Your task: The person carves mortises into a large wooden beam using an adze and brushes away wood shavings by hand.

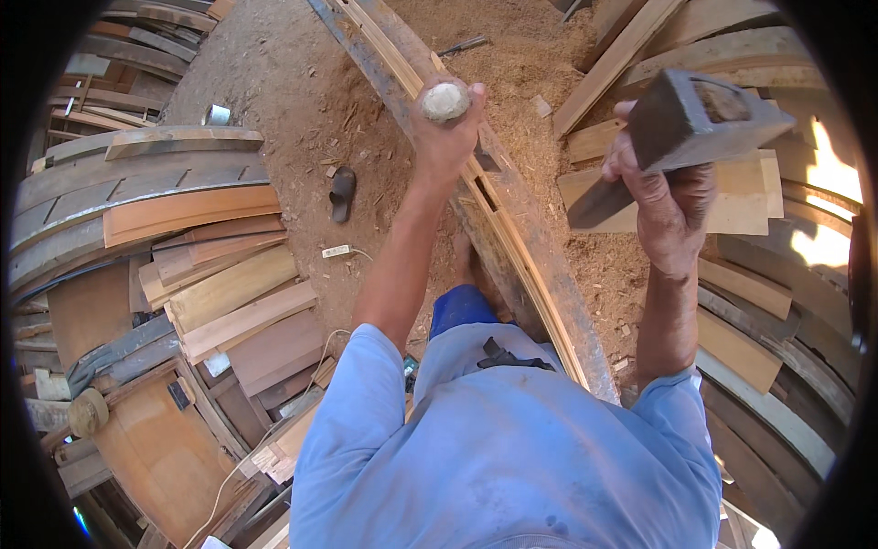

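We have a long, pale wooden strip (pixel 528 261) running diagonally beneath us, lying along a broad, weathered beam (pixel 574 320). A narrow, dark slot (pixel 485 193) opens in the strip just on our side of the left hand (pixel 444 142). From that we judge the work to be partway along: one opening is cut, though its depth does not show. The near stretch of strip shows no second slot that we can make out, and nothing tells us how many there are to be.

Our left hand is wrapped around a chisel (pixel 445 102), its round, pale butt facing up over the strip. The fist hides the blade, so "chisel" is our best reading, and we cannot tell where its edge meets the wood. Our right hand (pixel 666 201) grips a dark, block-headed mallet (pixel 704 123), raised to the right and well apart from the chisel.

Shavings litter the bare ground around the beam. A dark sandal (pixel 342 194) lies to the left, near a small white block (pixel 336 251) with a cord, and hand tools (pixel 464 45) rest beyond the beam. Stacked boards (pixel 242 302) crowd our left, and more planks (pixel 745 284) hem in the right. Our own left fist blocks the view of the working spot.
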`<state>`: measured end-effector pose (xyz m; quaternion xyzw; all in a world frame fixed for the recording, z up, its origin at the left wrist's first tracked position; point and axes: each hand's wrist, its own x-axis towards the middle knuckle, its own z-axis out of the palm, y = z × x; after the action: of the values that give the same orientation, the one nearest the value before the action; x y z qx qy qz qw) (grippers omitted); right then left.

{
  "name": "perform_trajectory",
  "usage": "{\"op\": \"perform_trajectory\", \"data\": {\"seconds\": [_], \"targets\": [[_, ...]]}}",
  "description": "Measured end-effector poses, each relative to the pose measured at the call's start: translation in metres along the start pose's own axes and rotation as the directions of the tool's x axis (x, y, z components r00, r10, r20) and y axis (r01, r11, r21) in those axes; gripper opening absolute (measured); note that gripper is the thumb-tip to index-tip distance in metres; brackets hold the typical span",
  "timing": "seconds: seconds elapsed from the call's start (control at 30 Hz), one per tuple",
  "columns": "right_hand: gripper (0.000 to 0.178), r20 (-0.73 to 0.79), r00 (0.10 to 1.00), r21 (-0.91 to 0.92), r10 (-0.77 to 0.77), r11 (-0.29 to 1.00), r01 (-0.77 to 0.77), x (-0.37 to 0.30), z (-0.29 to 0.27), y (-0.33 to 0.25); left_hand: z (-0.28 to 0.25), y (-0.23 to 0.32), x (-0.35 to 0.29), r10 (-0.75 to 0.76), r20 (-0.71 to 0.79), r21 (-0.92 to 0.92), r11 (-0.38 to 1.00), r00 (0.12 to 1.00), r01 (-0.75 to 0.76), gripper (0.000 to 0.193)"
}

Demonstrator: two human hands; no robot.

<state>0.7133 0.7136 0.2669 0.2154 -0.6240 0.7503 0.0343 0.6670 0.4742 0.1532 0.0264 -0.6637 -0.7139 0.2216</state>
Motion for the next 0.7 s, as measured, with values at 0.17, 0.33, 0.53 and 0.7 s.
{"op": "perform_trajectory", "data": {"seconds": [0.17, 0.33, 0.53, 0.7], "targets": [[0.038, -0.008, 0.986, -0.048, -0.168, 0.985, 0.167, 0.007, 0.003, -0.009, 0.0, -0.01, -0.006, -0.022, -0.076, 0.098, 0.995, 0.997, 0.029, 0.015], [0.038, 0.013, 0.99, -0.069, -0.142, 0.987, 0.142, 0.01, 0.007, -0.011, -0.007, -0.018, -0.006, 0.004, -0.09, 0.139, 0.99, 0.996, 0.009, 0.014], [0.039, 0.068, 0.991, -0.102, -0.119, 0.987, 0.125, 0.015, 0.015, -0.009, -0.013, -0.022, -0.003, 0.031, -0.103, 0.166, 0.986, 0.994, -0.014, 0.017], [0.035, 0.065, 0.994, -0.088, -0.089, 0.992, 0.094, 0.016, 0.02, -0.008, -0.015, -0.025, -0.004, 0.073, -0.101, 0.209, 0.977, 0.992, -0.05, 0.013]]}}
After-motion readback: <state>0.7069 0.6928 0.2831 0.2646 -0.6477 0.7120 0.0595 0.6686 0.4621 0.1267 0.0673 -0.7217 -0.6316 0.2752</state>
